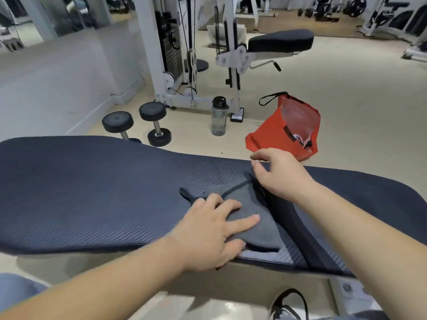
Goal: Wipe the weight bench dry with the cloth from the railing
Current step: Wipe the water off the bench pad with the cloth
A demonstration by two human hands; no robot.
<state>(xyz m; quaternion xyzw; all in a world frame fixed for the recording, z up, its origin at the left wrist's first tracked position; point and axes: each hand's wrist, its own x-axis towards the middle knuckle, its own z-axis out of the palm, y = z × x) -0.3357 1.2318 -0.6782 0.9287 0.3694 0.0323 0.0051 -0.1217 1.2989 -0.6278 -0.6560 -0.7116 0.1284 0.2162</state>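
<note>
cloth (251,218): soft, limp, light; I judge it will bunch unless pressed flat.
left hand (215,229): spread wide, palm flat on it.
right hand (279,174): fingers loosely curled at its far corner.
worktop (92,192): ribbed, grippy pad.

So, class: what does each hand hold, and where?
Left hand presses flat on the cloth's near part; right hand pinches its far corner.

Weight bench (92,192) padded in dark, matt, finely ribbed vinyl-like covering, grey cloth (251,218) soft and fuzzy near its front edge, water bottle (219,118) clear smooth plastic, red bag (272,132) thin fabric, dumbbells (138,123) matt black ends, metal handles
</note>
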